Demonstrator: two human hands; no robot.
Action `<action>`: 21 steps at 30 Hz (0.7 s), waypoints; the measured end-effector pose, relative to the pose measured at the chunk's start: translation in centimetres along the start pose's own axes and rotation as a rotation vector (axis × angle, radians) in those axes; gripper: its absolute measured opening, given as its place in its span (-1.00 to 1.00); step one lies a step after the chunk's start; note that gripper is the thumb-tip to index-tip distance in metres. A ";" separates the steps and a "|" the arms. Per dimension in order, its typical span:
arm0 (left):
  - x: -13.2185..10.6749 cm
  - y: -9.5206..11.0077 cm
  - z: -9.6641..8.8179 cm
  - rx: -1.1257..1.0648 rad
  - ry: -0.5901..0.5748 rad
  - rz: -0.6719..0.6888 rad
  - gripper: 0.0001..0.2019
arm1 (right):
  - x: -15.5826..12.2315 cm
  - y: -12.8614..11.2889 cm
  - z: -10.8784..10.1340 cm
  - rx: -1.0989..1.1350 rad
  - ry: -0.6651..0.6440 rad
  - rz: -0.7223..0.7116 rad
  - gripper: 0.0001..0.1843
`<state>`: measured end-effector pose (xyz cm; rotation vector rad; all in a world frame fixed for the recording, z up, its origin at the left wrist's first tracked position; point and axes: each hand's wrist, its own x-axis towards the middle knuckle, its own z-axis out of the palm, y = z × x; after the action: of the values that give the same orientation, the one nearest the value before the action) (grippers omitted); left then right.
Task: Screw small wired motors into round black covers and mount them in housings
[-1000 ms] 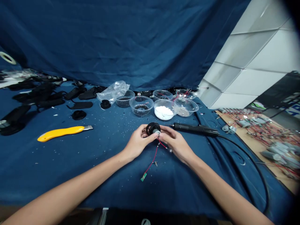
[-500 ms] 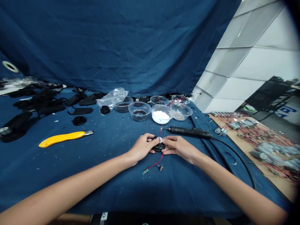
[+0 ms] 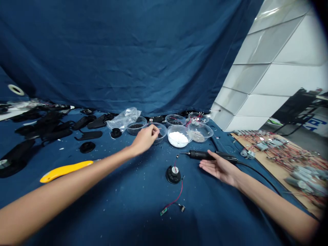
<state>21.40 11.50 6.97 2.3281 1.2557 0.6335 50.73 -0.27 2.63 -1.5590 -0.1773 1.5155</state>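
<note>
My left hand [image 3: 144, 140] reaches over a clear bowl [image 3: 162, 136] of small dark pieces, its fingers pinched together; whatever lies between them is hidden. My right hand [image 3: 222, 169] is open, palm turned inward and fingers stretched, beside the black electric screwdriver [image 3: 201, 155], with no grip around it. Between the hands, a round black part with a white motor-like centre [image 3: 175, 170] rests on the blue cloth. Red wires come from it, one leading to a small green circuit board [image 3: 163, 212] and a little metal piece [image 3: 182, 208].
A yellow utility knife [image 3: 67, 171] lies at left under my forearm. More bowls, one with white bits [image 3: 178, 139], stand along the back. Black plastic parts [image 3: 87, 147] are spread at left. Wired motors [image 3: 276, 148] cover a board at right.
Both hands have let go of the round black part, which now rests on the cloth. My left hand has moved forward to the bowl; my right hand has moved right to the screwdriver.
</note>
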 end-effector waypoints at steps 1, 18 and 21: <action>2.0 -0.6 -0.6 0.019 -0.055 0.015 -0.71 | 0.5 -0.3 -0.3 0.014 0.012 0.020 -0.55; 10.0 -4.3 1.7 0.111 -0.467 0.044 -0.95 | 1.8 2.7 1.2 0.070 0.186 -0.702 -0.64; 9.2 -3.5 1.4 0.034 -0.276 0.062 -0.92 | 2.0 3.0 2.1 0.209 0.389 -1.064 -0.60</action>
<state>24.35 20.89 5.69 2.3910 1.0790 0.2977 48.00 0.41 -0.39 -1.2201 -0.5061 0.3792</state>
